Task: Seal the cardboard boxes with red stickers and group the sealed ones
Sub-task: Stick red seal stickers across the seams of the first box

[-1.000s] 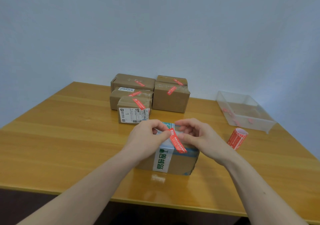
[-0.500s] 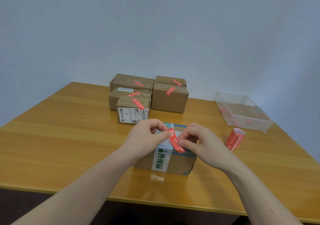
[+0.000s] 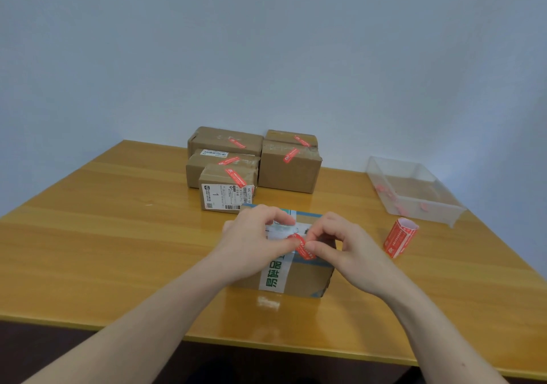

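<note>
Pressing the sticker (image 3: 303,247) down on the near box (image 3: 299,277) at the tabletop's (image 3: 118,235) front, both hands, left (image 3: 254,244) and right (image 3: 346,250), pinched its ends; smoothing outward from the seam would likely bond it best.

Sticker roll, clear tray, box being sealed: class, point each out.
sticker roll (image 3: 400,238), head view, on its red outer side.
clear tray (image 3: 426,209), head view, on its near wall.
box being sealed (image 3: 307,277), head view, on its bare front face.

Sealed boxes (image 3: 254,164) crowd behind — bare table (image 3: 103,235) left.
</note>
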